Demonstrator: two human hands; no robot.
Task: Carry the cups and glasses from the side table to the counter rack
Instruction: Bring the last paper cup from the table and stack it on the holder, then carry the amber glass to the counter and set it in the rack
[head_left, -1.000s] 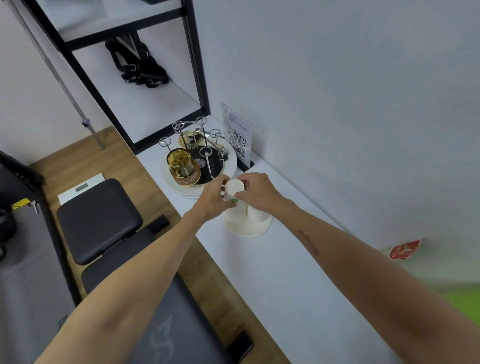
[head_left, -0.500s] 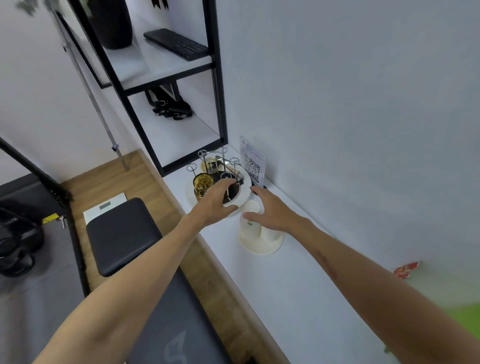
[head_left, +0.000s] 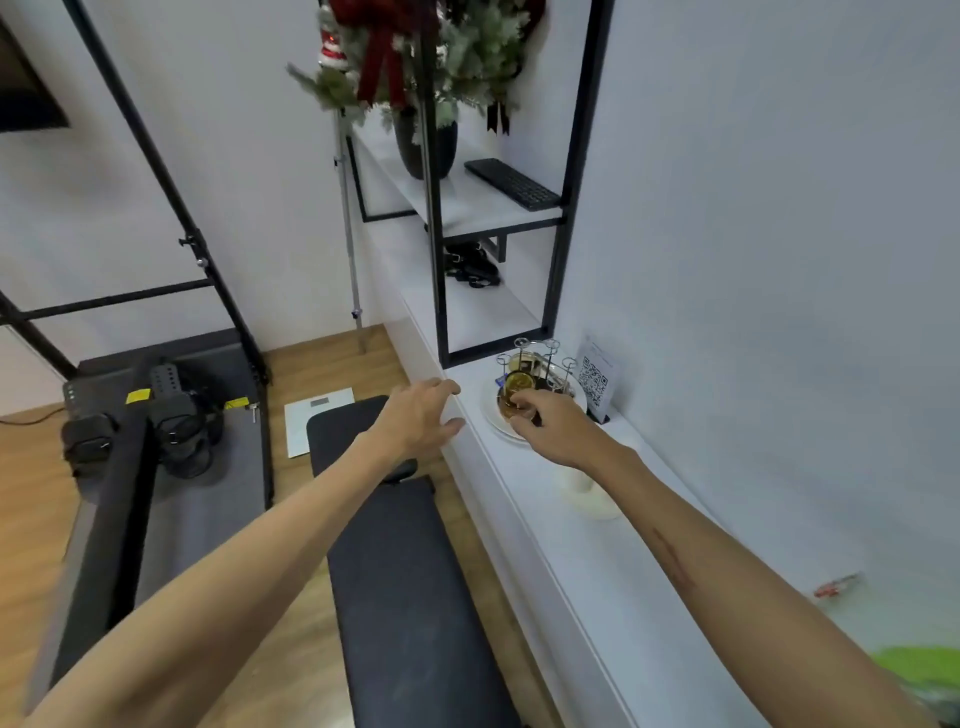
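Observation:
A wire cup rack (head_left: 549, 347) stands on a white plate (head_left: 492, 420) on the white counter (head_left: 571, 582), by the wall. An amber glass (head_left: 515, 391) sits on the rack's near side. My right hand (head_left: 553, 428) reaches over the plate with curled fingers, the fingertips at the amber glass; a grip is not clear. A stack of white cups on a saucer (head_left: 589, 498) stands on the counter, partly hidden under my right forearm. My left hand (head_left: 422, 415) hovers open at the counter's front edge, holding nothing.
A QR-code sign (head_left: 597, 382) leans on the wall behind the rack. A black shelf frame (head_left: 441, 291) with a keyboard and a plant pot rises beyond the plate. A black weight bench (head_left: 395, 545) runs along the counter's front; a scale and treadmill lie left.
My hands left the white cup stack, which stays on the counter. The right hand moved forward to the amber glass, the left drew off to the counter edge. My view tilted up.

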